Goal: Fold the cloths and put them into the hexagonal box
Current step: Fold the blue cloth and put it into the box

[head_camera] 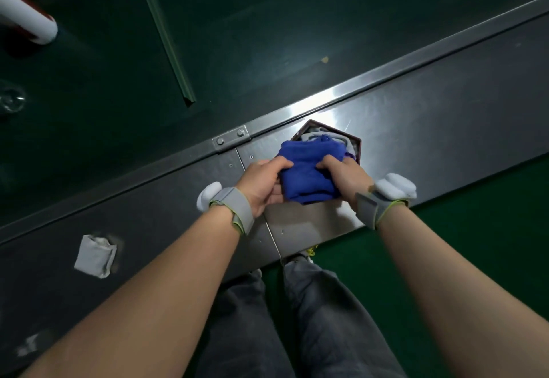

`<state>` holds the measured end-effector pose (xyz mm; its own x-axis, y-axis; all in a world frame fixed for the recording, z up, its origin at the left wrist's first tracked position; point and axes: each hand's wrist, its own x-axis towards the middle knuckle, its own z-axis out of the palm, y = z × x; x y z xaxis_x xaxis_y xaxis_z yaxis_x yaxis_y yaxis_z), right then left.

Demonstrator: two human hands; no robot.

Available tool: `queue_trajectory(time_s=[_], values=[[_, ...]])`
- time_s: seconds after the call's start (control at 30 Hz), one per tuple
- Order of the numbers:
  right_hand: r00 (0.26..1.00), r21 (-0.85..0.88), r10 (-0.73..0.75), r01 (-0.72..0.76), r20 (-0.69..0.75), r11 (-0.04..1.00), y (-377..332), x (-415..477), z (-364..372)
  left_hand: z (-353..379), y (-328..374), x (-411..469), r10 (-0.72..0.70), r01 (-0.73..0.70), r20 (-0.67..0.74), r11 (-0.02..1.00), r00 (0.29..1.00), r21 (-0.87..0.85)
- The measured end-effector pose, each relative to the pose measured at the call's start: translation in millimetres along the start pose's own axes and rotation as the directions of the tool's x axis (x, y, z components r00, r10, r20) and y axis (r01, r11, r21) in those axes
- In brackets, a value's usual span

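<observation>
A folded grey cloth (pixel 95 256) lies on the steel table (pixel 445 110), well to your left. Farther on, your left hand (pixel 264 183) and right hand (pixel 344 177) clasp the folded blue cloth (pixel 309 169), thumbs on top, over the dark hexagonal box (pixel 312 124), which holds pale cloths.

At frame centre, both hands grip a folded blue cloth (pixel 309 171) over the dark hexagonal box (pixel 355 143): left hand (pixel 264 183), right hand (pixel 346 175). A folded grey cloth (pixel 95 256) lies on the steel desk (pixel 445 128), lower left.
</observation>
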<state>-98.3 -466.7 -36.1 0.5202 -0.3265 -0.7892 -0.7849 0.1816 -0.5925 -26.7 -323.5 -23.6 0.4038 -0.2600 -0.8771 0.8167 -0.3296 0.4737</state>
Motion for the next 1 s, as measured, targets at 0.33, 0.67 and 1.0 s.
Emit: queue_trajectory(time_s=[0.33,0.67,1.0], values=[[0.958,0.513,-0.029,-0.126,0.284,0.849,-6.0,-7.8,-10.9,-11.9,11.0,2.0,0.104,-0.063,0.209,0.979,0.972,-0.194],[0.998,0.319,0.037,-0.020,-0.045,0.947,-3.3,-4.1,-2.3,0.0,5.7,3.1,0.263,-0.284,0.145,0.947,0.954,0.153],[0.975,0.005,-0.069,0.071,-0.210,0.997,-14.5,10.5,-3.1,-10.9,-14.9,21.0,0.563,-0.414,-0.089,0.698,0.822,0.584]])
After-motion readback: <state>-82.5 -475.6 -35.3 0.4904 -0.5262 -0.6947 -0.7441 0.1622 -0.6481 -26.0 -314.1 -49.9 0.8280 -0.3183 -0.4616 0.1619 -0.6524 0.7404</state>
